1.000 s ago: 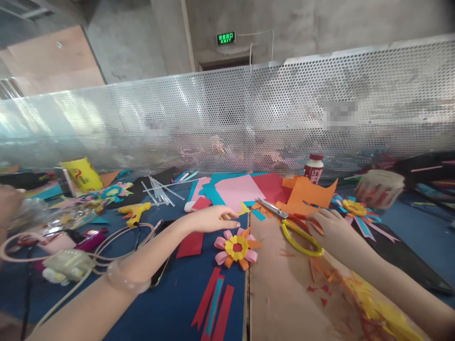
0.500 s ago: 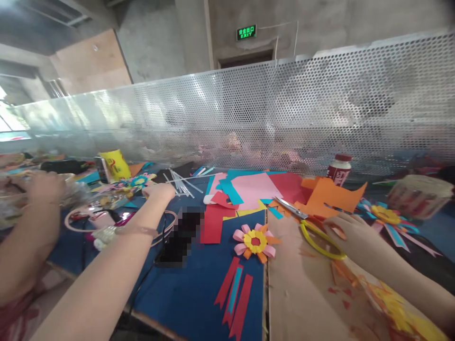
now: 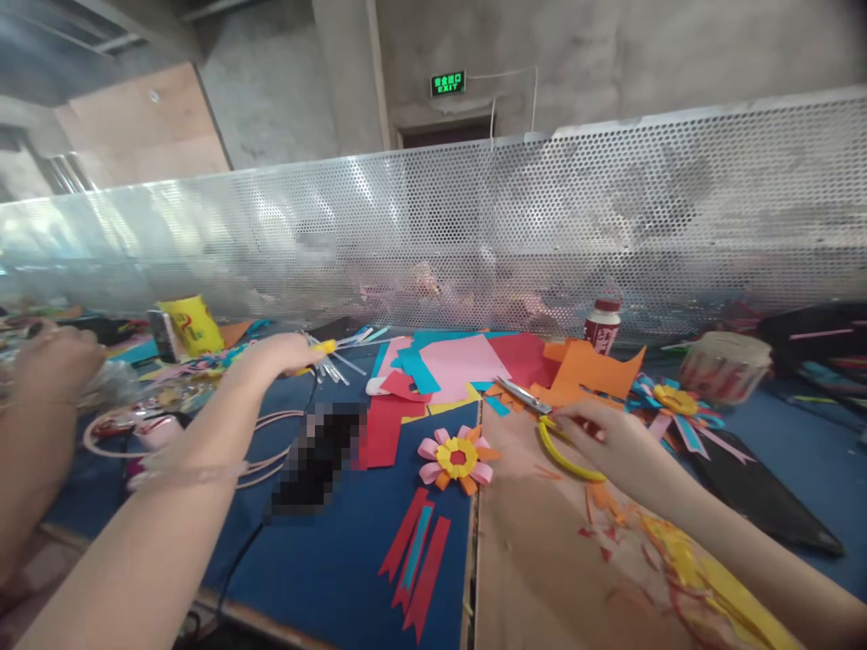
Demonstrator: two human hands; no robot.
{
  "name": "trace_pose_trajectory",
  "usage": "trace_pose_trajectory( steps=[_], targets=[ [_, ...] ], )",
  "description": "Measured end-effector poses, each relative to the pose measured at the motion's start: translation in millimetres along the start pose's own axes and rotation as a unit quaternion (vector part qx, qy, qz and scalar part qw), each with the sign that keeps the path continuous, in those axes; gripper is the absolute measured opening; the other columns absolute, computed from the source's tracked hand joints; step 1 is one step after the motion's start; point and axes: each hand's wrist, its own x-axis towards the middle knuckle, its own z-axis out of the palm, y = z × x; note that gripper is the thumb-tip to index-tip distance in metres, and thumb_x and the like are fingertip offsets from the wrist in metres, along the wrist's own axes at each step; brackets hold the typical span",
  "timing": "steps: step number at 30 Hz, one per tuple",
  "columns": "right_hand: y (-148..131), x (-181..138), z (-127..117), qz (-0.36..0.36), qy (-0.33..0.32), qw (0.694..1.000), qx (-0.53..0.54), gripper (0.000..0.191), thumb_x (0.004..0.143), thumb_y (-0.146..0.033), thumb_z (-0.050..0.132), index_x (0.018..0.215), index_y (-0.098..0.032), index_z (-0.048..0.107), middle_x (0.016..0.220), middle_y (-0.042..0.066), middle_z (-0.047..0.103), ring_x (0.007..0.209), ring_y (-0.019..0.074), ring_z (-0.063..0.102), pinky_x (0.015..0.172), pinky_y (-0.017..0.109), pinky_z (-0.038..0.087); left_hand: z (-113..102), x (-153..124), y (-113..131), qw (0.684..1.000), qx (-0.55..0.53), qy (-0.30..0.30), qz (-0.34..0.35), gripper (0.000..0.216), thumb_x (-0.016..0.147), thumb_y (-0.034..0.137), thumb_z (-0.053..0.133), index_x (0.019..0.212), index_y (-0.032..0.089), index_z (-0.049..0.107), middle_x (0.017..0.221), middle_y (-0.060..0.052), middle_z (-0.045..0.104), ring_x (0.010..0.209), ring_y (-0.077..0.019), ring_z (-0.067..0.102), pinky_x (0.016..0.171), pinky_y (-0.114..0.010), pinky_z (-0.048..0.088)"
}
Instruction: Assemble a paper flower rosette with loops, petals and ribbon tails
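Clear sticks lie beside the left hand gripping a yellow glue gun.

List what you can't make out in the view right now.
- Head view: most of the yellow tool, hidden by the left hand and wrist.
- Head view: part of the handles of the scissors, covered by the right hand; whether it grips them is unclear.
- Head view: details of the dark thing, blocked out by pixelation.
- Head view: the other person's arm, cut off by the left edge.
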Motion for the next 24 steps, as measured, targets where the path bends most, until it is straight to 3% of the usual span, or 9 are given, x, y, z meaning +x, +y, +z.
trace_pose_trajectory(
  steps=[2,5,9,11,14,16,18,21,24],
  targets=[
    [-34.6,0.4,-8.6,0.069,-0.128,0.963,0.228,0.034,0.090,-0.039,0.040,0.079,-0.020,0.066,0.081,0.004,0.070,0.072,0.0177,0.063,0.067,0.029,0.048,-4.8,-16.1,38.5,0.998,0.061,0.013,-0.015,0.034,0.073,0.038,0.065,0.050,0.015,0.054,0.041,0.002,0.047,0.058,-0.0164,0.052,0.059,-0.028,0.035],
    [-89.2,0.7,-18.4,0.099,-0.198,0.848,0.481,0.035,0.089,-0.046,0.043,0.092,-0.021,0.067,0.092,0.004,0.070,0.082,0.0164,0.064,0.081,0.031,0.048,13.9,-58.4,109.6,0.990,0.128,0.049,0.035,0.034,0.070,0.050,0.060,0.059,0.018,0.057,0.050,0.001,0.054,0.054,-0.0155,0.051,0.055,-0.029,0.029],
    [-130.2,-2.5,-20.4,0.105,-0.141,0.674,0.718,0.030,0.091,-0.042,0.044,0.112,-0.027,0.060,0.108,0.002,0.065,0.094,0.0165,0.062,0.082,0.031,0.049,70.2,-110.5,182.3,0.979,0.120,0.058,0.156,0.028,0.071,0.047,0.056,0.076,0.019,0.058,0.062,-0.005,0.057,0.065,-0.0253,0.058,0.058,-0.035,0.033],
    [-132.4,-6.1,-19.7,0.156,-0.079,0.624,0.762,0.026,0.090,-0.038,0.046,0.110,-0.027,0.060,0.107,0.001,0.065,0.100,0.0169,0.060,0.084,0.030,0.049,92.5,-121.1,195.0,0.981,0.059,0.040,0.180,0.030,0.071,0.040,0.056,0.090,0.017,0.057,0.069,-0.008,0.060,0.067,-0.0273,0.058,0.056,-0.037,0.035],
    [-121.8,-11.2,-21.1,0.238,-0.017,0.609,0.757,0.024,0.087,-0.036,0.051,0.105,-0.024,0.061,0.109,0.003,0.065,0.102,0.0190,0.060,0.084,0.030,0.050,103.5,-117.2,187.4,0.968,-0.044,-0.063,0.238,0.031,0.074,0.040,0.056,0.094,0.016,0.058,0.080,-0.010,0.064,0.069,-0.0242,0.059,0.056,-0.035,0.039],
    [-110.7,-13.5,-24.0,0.267,0.005,0.629,0.730,0.023,0.084,-0.035,0.054,0.102,-0.024,0.061,0.108,0.004,0.065,0.099,0.0209,0.061,0.082,0.033,0.052,101.9,-102.1,170.5,0.930,-0.146,-0.186,0.281,0.031,0.077,0.039,0.056,0.099,0.018,0.059,0.089,-0.008,0.067,0.072,-0.0196,0.060,0.057,-0.031,0.043],
    [-98.1,-15.1,-26.9,0.268,0.036,0.665,0.696,0.021,0.080,-0.034,0.057,0.099,-0.025,0.062,0.106,0.004,0.066,0.097,0.0222,0.062,0.082,0.034,0.052,103.5,-78.2,147.7,0.896,-0.224,-0.271,0.270,0.033,0.087,0.041,0.042,0.100,0.018,0.062,0.095,-0.006,0.069,0.074,-0.0167,0.062,0.060,-0.028,0.045],
    [-76.9,-17.6,-27.6,0.263,0.063,0.701,0.660,0.016,0.078,-0.030,0.058,0.092,-0.025,0.065,0.101,0.004,0.067,0.093,0.0225,0.062,0.083,0.033,0.050,121.6,-38.0,111.5,0.932,-0.172,-0.225,0.227,0.029,0.082,0.037,0.048,0.087,0.016,0.067,0.087,-0.006,0.070,0.079,-0.0174,0.063,0.067,-0.026,0.045],
    [-56.4,-21.4,-23.2,0.278,0.057,0.712,0.643,0.012,0.077,-0.027,0.057,0.085,-0.022,0.065,0.080,0.003,0.066,0.075,0.0197,0.061,0.069,0.030,0.051,148.0,-12.4,85.8,0.945,-0.129,-0.220,0.204,0.024,0.071,0.033,0.059,0.082,0.015,0.071,0.083,-0.007,0.072,0.074,-0.0197,0.063,0.064,-0.027,0.044]
  ],
)
